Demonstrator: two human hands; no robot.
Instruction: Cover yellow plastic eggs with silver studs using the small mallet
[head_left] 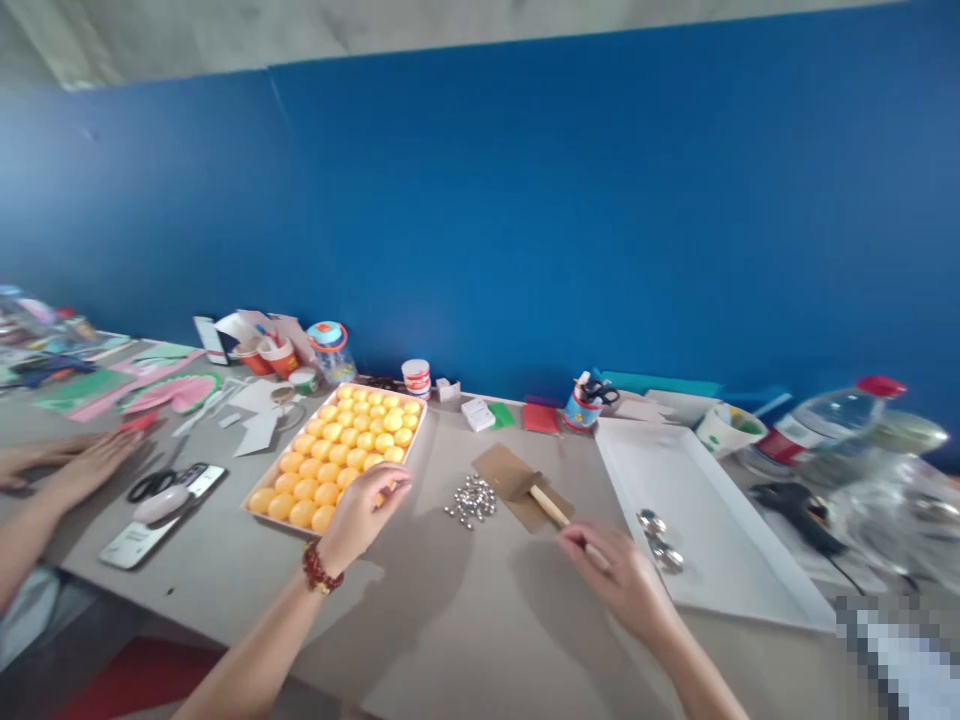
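My right hand (619, 575) is closed around the light wooden handle of a hammer (551, 507). The hammer's dark head rests over a brown board (504, 470) lying on the table. My left hand (367, 515), with a red beaded bracelet at the wrist, hovers by the near right corner of a shallow tray (415, 440) filled with orange balls (328, 470). Its fingers are curled together, and whatever they may hold is hidden. Between my hands lies a small heap of shiny metal balls (472, 500), left of the board.
On the right, a white tray (720, 520) holds several shiny metal pieces (660, 540). Beyond it are a plastic bottle (825, 425) and a black glue gun (799, 515). At left lie a phone (161, 520), scissors (152, 486) and another person's hands (86, 468). A blue partition stands behind.
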